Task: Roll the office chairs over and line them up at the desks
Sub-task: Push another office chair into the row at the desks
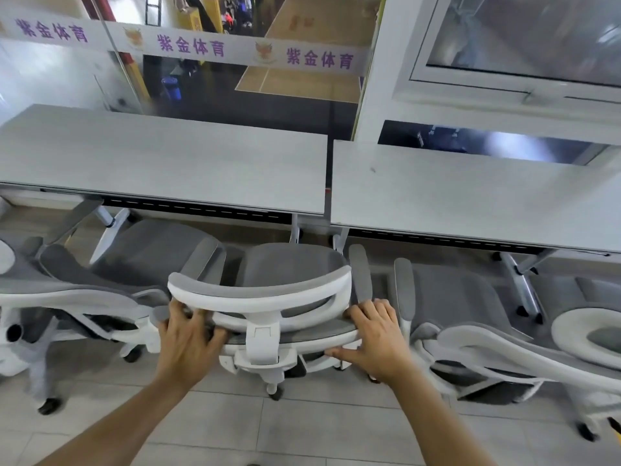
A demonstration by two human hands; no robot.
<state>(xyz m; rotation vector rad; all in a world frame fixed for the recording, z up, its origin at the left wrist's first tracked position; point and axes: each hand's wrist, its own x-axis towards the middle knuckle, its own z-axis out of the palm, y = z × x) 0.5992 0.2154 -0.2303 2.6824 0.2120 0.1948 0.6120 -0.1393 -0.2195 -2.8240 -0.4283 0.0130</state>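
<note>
The two desks (161,159) meet just beyond the middle chair (289,267), which sits between its neighbours. Your left hand (188,344) and right hand (376,341) curl over its backrest edges, likely steering it square.

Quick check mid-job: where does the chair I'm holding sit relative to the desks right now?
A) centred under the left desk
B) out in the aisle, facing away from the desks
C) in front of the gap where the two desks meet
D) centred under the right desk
C: the middle chair, gripped at its backrest by the left hand and right hand, faces the seam between the left desk and right desk.
</note>
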